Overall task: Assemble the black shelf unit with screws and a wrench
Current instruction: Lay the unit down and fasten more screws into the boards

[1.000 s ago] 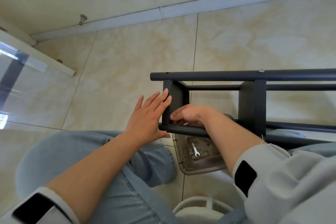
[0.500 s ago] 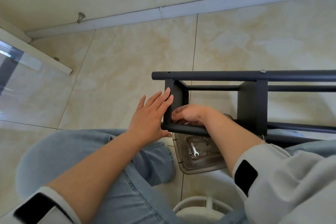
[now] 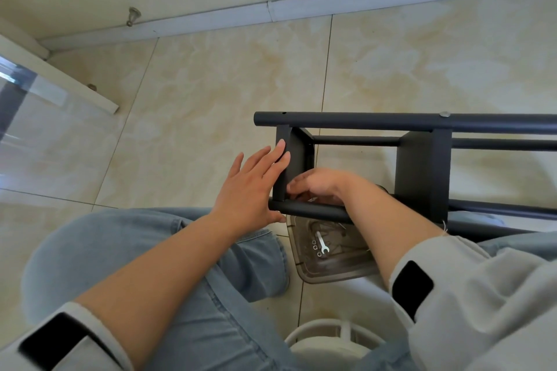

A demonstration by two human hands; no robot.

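Shelf unit (image 3: 422, 172): black frame lying on its side across the person's lap, above the tiled floor (image 3: 211, 105).
Left hand (image 3: 250, 190): fingers straight, palm flat against the outer face of the end panel (image 3: 294, 166).
Right hand (image 3: 319, 184): reaches inside the frame behind that panel; fingers curled, what they hold cannot be told.
Wrench (image 3: 322, 242): silver, lying in a clear tray (image 3: 331, 274) beneath the frame, beside small nuts (image 3: 315, 245).
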